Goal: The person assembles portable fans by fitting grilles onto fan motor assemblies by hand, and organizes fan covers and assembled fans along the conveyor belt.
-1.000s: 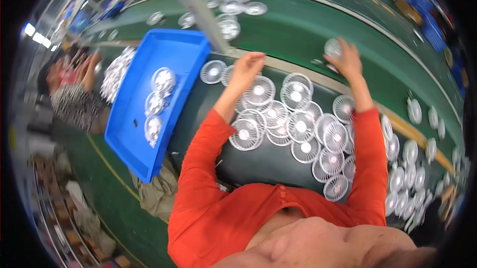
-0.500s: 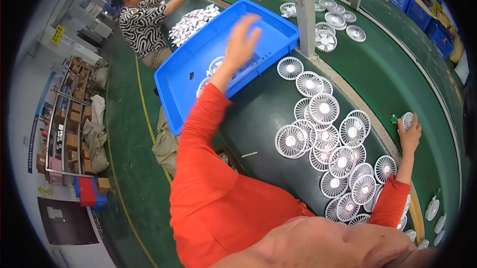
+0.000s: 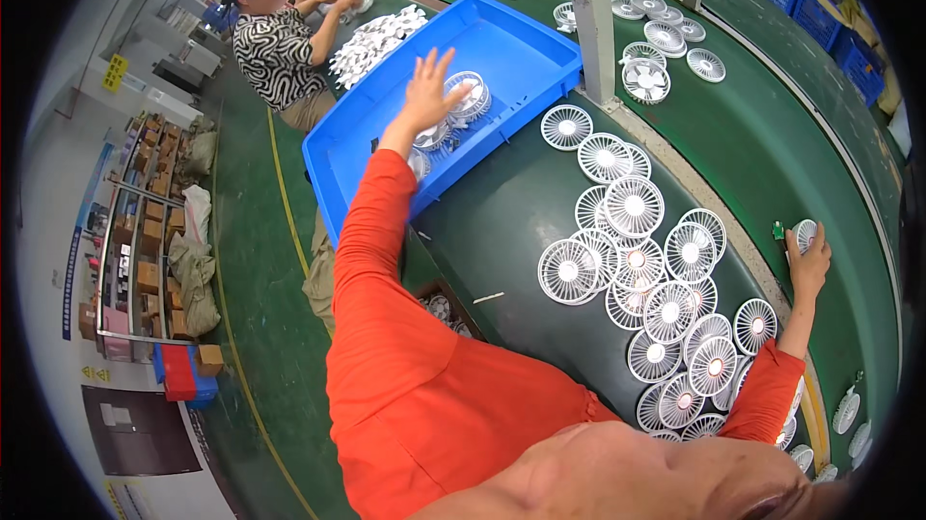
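My left hand (image 3: 424, 97) is over the blue tray (image 3: 338, 124), fingers spread, its thumb reaching across the rim of a round white fan part (image 3: 471, 107). Whether the thumb touches that part, I cannot tell. More fan parts lie in the tray, partly behind my wrist. Over the green conveyor belt (image 3: 762, 153) on the right, my right hand (image 3: 810, 267) grips a small white fan unit (image 3: 804, 233). A little green circuit board (image 3: 778, 230) sticks out beside it. Between my arms, many round white fan grilles (image 3: 634, 206) overlap on the dark green worktable (image 3: 482, 231).
A grey post (image 3: 586, 18) rises by the tray's right corner. More fan units (image 3: 646, 81) rest along the belt. Past the tray sit a heap of white parts (image 3: 381, 42) and a co-worker in a patterned shirt (image 3: 280, 57). Shelves with boxes (image 3: 145, 231) stand at far left.
My left hand has moved slightly left and down, uncovering fan parts in the tray. The right hand keeps its grip on the fan unit. The co-worker's hands have drawn in closer.
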### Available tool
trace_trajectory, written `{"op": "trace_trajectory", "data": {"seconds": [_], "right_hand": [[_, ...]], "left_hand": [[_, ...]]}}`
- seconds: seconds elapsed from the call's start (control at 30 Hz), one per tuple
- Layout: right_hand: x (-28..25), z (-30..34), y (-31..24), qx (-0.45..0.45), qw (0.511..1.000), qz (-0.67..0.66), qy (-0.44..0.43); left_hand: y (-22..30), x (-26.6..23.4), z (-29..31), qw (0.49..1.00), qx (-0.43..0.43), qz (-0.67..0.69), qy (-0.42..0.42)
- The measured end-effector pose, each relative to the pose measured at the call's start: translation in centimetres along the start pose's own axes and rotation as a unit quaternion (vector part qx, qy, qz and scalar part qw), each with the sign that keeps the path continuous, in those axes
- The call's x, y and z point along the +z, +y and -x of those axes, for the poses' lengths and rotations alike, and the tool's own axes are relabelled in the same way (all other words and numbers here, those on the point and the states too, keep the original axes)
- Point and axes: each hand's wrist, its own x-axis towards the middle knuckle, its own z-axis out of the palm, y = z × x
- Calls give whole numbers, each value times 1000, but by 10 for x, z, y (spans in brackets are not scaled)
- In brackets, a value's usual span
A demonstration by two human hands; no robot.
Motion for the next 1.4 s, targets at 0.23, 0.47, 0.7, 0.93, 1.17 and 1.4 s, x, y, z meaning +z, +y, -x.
{"op": "trace_trajectory", "data": {"seconds": [0.23, 0.47, 0.7, 0.93, 1.17, 1.4], "right_hand": [[4, -6, 6, 0, 1000, 7, 3], [13, -14, 31, -3, 1000, 19, 16], [12, -13, 26, -7, 1000, 14, 20], [12, -17, 36, -3, 1000, 23, 21], [15, -22, 55, 13, 1000, 22, 11], [18, -25, 62, 33, 998, 54, 8]], "left_hand": [[-5, 30, 1, 995, -5, 70, -74], [2, 20, -8, 992, -9, 112, -56], [-22, -14, -12, 984, -22, 171, 34], [-40, -70, -6, 989, -34, 109, 91], [-37, -90, 39, 997, -10, 73, -14], [-28, -49, 112, 980, -52, 125, -145]]}}
